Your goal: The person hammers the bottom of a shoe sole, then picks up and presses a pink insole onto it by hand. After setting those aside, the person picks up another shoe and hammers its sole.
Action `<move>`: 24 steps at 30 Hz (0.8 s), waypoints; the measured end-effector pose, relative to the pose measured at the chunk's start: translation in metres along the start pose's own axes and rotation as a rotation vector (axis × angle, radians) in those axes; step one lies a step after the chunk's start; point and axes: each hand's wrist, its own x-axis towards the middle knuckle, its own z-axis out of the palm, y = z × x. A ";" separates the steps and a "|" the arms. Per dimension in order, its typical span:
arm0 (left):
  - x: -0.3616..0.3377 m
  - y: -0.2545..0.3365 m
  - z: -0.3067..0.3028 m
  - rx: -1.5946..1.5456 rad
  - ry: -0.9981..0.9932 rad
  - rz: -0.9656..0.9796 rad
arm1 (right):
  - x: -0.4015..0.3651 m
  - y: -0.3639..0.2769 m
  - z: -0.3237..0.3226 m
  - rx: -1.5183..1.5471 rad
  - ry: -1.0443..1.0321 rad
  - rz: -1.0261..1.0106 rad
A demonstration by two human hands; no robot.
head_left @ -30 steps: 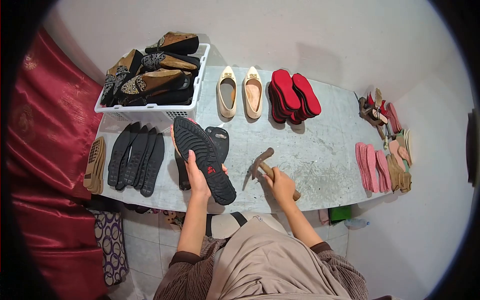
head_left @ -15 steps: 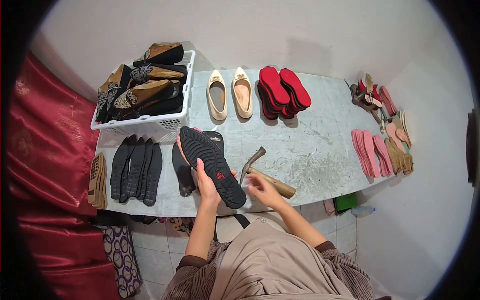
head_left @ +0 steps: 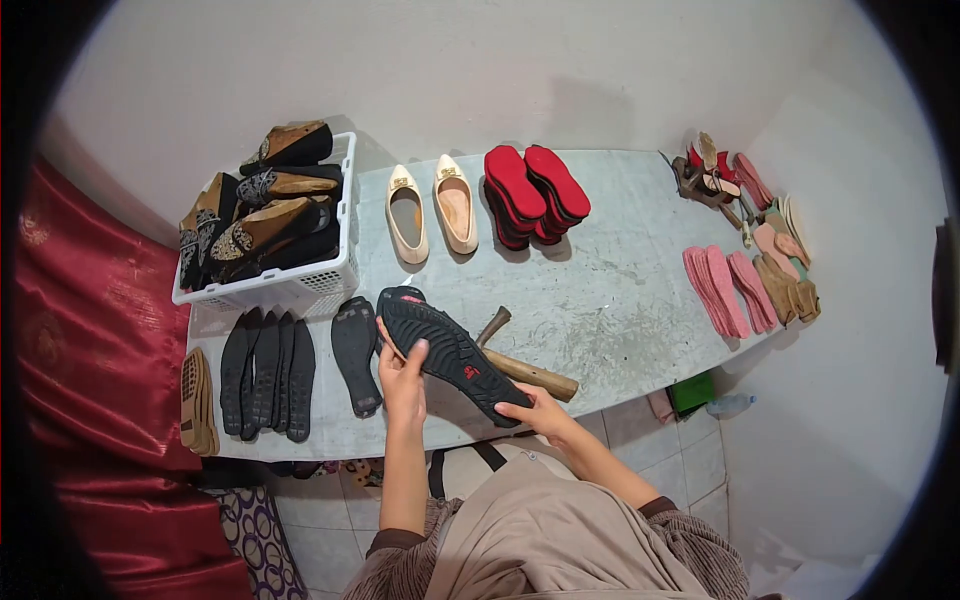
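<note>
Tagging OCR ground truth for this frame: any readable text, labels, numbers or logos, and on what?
Red printed mark on the black rubber shoe sole, which the left hand and right hand hold: too small and blurred to read.
Gold buckle trims on the cream pointed flat shoes: no legible lettering.
Nothing else in view carries readable text.

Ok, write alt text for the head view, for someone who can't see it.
Seen from above, a person's left hand and right hand hold a black sole, tread up, over a grey table. A hammer lies just behind it; a white basket of dark shoes, cream flats and red insoles sit farther back.
</note>
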 end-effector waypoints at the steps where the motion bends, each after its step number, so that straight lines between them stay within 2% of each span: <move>1: 0.002 0.000 -0.001 -0.026 0.002 0.001 | -0.005 -0.006 -0.004 0.008 0.022 0.014; 4: 0.005 0.003 -0.001 -0.043 -0.018 -0.011 | -0.013 -0.005 -0.027 -0.058 0.090 0.013; 6: 0.005 0.002 0.003 0.051 0.023 -0.128 | -0.019 -0.009 -0.042 -0.042 0.113 0.026; 8: 0.006 0.002 0.015 0.079 0.024 -0.148 | -0.027 -0.024 -0.055 -0.002 0.157 -0.053; 10: 0.011 0.001 0.017 0.290 -0.206 -0.205 | -0.027 -0.026 -0.086 -0.027 0.202 -0.014; 12: 0.011 -0.001 0.032 0.379 -0.233 -0.245 | -0.033 -0.035 -0.116 -0.051 0.252 0.029; 15: 0.011 -0.016 0.059 0.619 -0.462 -0.281 | -0.044 -0.057 -0.157 -0.091 0.374 -0.022; 16: 0.011 -0.022 0.070 0.819 -0.517 -0.248 | -0.049 -0.064 -0.172 -0.087 0.381 -0.025; 19: 0.003 -0.049 0.114 0.873 -0.541 -0.213 | -0.064 -0.085 -0.209 -0.128 0.464 -0.096; 21: 0.006 -0.073 0.137 1.131 -0.648 0.062 | -0.074 -0.091 -0.238 -0.230 0.473 -0.118; 22: 0.010 -0.087 0.146 1.132 -0.658 0.065 | -0.078 -0.100 -0.246 -0.336 0.481 -0.137; 24: 0.018 -0.115 0.166 1.274 -0.682 0.408 | -0.089 -0.116 -0.258 -0.442 0.531 -0.137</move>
